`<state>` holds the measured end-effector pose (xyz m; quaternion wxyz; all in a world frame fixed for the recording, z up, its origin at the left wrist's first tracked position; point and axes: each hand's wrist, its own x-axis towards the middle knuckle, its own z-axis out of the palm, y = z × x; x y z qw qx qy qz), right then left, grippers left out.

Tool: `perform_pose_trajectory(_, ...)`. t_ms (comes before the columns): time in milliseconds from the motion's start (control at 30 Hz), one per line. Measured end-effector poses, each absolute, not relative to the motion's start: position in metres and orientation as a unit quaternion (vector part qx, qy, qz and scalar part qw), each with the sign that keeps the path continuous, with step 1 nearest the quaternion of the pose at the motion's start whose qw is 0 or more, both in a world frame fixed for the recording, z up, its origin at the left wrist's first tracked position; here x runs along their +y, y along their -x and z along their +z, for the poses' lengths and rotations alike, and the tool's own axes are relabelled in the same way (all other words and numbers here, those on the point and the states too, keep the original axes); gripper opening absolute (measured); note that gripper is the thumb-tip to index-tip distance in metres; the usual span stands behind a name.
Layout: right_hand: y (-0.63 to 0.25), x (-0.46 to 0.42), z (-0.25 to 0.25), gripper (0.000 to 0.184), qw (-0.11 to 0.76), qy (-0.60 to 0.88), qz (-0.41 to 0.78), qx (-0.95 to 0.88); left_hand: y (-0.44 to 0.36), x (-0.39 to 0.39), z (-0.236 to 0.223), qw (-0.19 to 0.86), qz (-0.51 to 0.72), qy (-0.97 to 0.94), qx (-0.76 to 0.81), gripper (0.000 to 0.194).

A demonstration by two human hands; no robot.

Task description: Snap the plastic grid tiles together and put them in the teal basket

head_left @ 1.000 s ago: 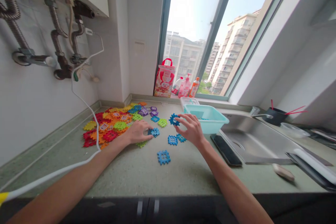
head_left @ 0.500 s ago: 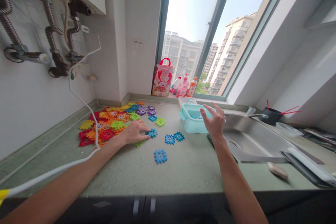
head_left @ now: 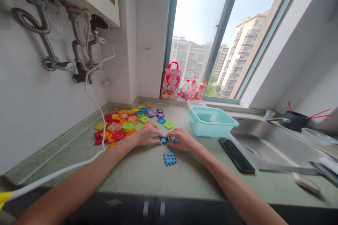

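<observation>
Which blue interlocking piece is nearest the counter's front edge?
The square blue piece lying flat and untouched; the other blue pieces are at the left hand, at the right hand, or farther back.

Forearms (head_left: 105, 161) angled inward; left hand (head_left: 148, 135), right hand (head_left: 182, 139) close together, fingertips facing, thumbs opposed.

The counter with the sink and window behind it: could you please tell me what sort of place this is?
Probably a home kitchen: a steel sink with a faucet, and pump bottle on the windowsill.
</observation>
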<state>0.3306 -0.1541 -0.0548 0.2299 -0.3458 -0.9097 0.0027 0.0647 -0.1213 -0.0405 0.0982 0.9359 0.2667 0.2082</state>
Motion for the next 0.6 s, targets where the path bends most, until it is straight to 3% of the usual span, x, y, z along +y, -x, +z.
perform_pose_trajectory(200,-0.3303,-0.1485,-0.0564,0.024,0.256,0.333,0.059,-0.906,-0.0690,-0.1117,-0.0485,0.108,0.226,-0.927,0.279,0.064)
perform_pose_trajectory(400,-0.3261,-0.1485,-0.0592,0.030,0.259,0.386,0.051,-0.884,-0.0732,-0.1166,-0.0437,0.087,0.231,-0.927,0.282,0.068)
perform_pose_trajectory(600,-0.3237,-0.1538,-0.0594,0.023,0.255,0.406,0.030,-0.877,-0.0731,-0.1193,-0.0406,0.094,0.229,-0.928,0.278,0.067)
